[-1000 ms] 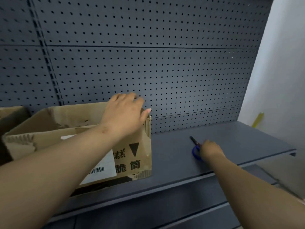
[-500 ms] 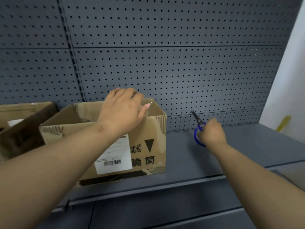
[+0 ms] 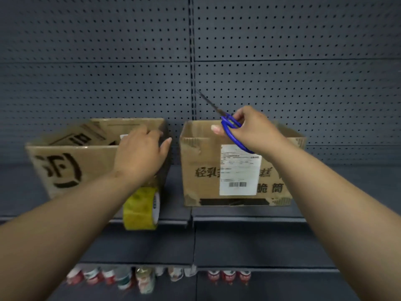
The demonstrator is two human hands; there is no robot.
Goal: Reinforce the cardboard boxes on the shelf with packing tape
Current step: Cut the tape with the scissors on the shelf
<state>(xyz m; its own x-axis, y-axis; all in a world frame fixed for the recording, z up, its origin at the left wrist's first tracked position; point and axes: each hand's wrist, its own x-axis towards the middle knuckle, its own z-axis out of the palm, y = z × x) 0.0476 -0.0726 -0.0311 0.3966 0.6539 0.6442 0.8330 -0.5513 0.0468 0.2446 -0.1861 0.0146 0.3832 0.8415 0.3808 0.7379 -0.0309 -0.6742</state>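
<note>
The biggest thing is the dark gray wall with little holes (image 3: 282, 61). It fills the whole top half of the picture. Under it a dark gray shelf (image 3: 238, 216) runs across the middle.

Two open cardboard boxes stand on that shelf, side by side with a small gap between them. The left cardboard box (image 3: 71, 168) has big black writing on its front. The right cardboard box (image 3: 201, 170) has smaller black writing and a white label (image 3: 238, 170) with a bar code stuck on its front.

My left hand (image 3: 141, 153) rests on the top right corner of the left box. The fingers lie over the edge and the thumb sticks out to the right.

My right hand (image 3: 253, 129) is up in front of the top edge of the right box. Its fingers curl tight around the blue handles of the scissors (image 3: 232, 131). The blades are together and point up and to the left.

The roll of yellow packing tape (image 3: 141, 207) is just under my left wrist, at the front edge of the shelf. I cannot tell what holds it up.

At the bottom of the picture, a row of small cans and bottles (image 3: 143, 279) sits on a lower shelf, all blurry.
</note>
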